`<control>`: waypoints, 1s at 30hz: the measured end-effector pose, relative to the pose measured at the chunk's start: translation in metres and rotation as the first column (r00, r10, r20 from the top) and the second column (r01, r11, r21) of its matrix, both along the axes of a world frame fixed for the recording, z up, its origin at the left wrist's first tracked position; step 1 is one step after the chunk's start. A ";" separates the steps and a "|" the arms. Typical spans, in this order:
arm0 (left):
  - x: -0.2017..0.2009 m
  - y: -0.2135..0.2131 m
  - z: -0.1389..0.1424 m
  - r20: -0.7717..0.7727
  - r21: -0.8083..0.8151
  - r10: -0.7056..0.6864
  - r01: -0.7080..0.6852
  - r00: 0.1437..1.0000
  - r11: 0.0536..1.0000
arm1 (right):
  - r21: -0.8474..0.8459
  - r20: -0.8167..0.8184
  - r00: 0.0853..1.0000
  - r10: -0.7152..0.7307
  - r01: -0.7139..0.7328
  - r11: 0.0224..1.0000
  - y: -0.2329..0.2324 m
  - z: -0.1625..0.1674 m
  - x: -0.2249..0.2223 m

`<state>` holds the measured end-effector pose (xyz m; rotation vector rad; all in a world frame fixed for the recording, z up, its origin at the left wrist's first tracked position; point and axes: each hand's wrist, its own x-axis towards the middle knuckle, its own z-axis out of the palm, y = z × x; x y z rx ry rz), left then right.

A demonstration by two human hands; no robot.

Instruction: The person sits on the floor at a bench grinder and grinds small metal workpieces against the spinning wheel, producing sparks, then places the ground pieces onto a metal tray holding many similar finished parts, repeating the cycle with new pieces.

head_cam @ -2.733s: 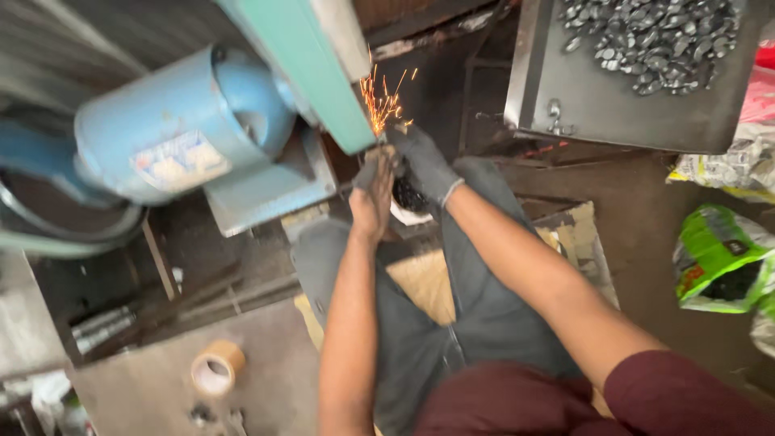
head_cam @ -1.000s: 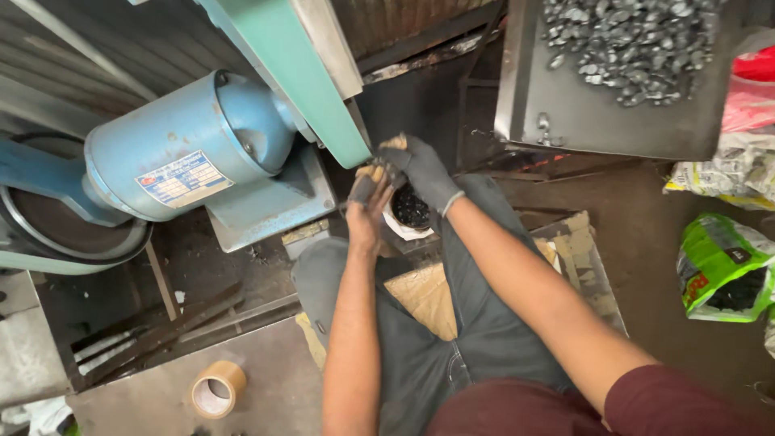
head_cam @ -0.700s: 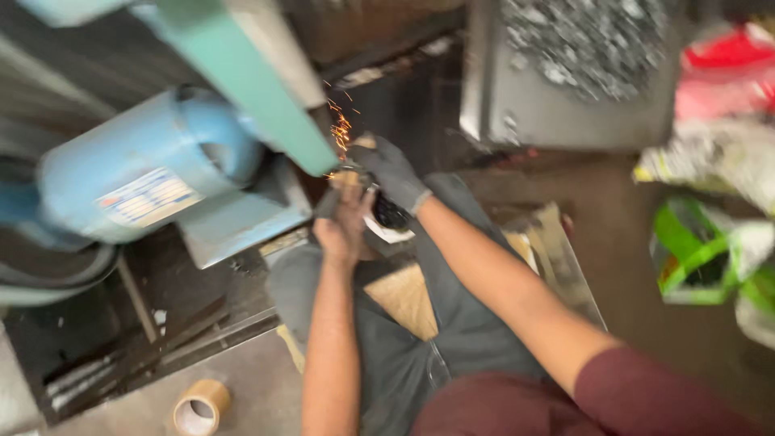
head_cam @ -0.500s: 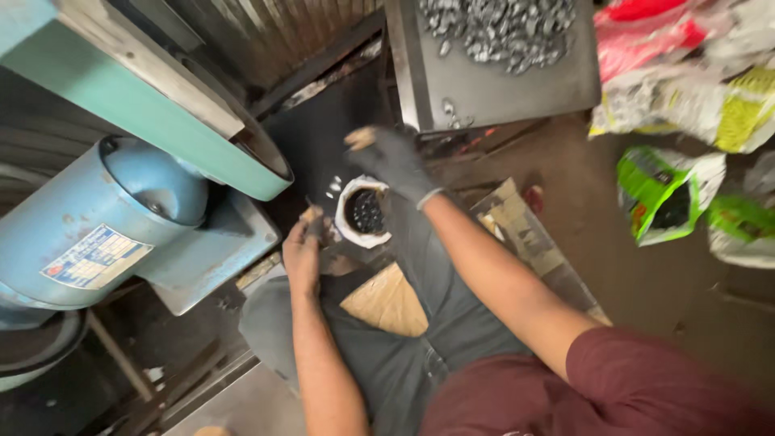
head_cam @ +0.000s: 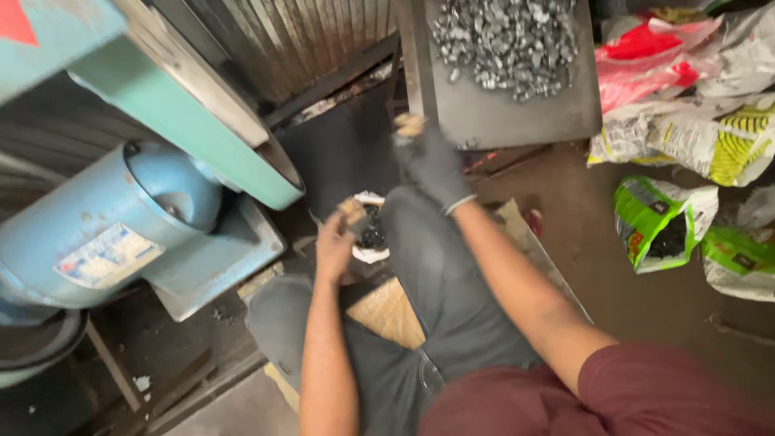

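Head view: bare left hand (head_cam: 335, 245), forearm stretched forward over the lap, fingers curled together around a small tan piece (head_cam: 352, 210) just above a white container of dark bits (head_cam: 371, 236). Grey-gloved right hand (head_cam: 433, 165) reaches up toward a grey metal tray of silvery parts (head_cam: 517, 109), fingers loosely bent, apparently holding nothing.

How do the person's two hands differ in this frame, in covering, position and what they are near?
The right hand wears a dark grey glove; the left hand is bare. The right hand is raised toward the grey tray of small metal pieces, while the left hand sits lower, beside the white container of dark pieces. Both have a tan covering at the fingertips; whether either holds a piece is too blurred to tell.
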<state>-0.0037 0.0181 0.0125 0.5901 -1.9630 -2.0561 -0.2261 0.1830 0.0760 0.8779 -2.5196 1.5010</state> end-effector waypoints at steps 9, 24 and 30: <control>0.015 -0.005 0.012 0.007 0.242 0.299 -0.292 0.954 0.925 | 0.248 0.180 0.936 0.302 -0.341 0.907 -0.024 0.007 0.128; 0.021 -0.028 0.010 0.030 0.270 0.424 -0.416 0.905 0.868 | -0.117 0.808 0.428 0.405 -0.557 0.822 -0.103 -0.008 0.089; 0.019 -0.030 0.006 -0.107 0.655 0.381 -0.223 0.918 0.722 | -0.136 0.518 0.684 0.514 -0.527 0.839 -0.124 -0.026 0.078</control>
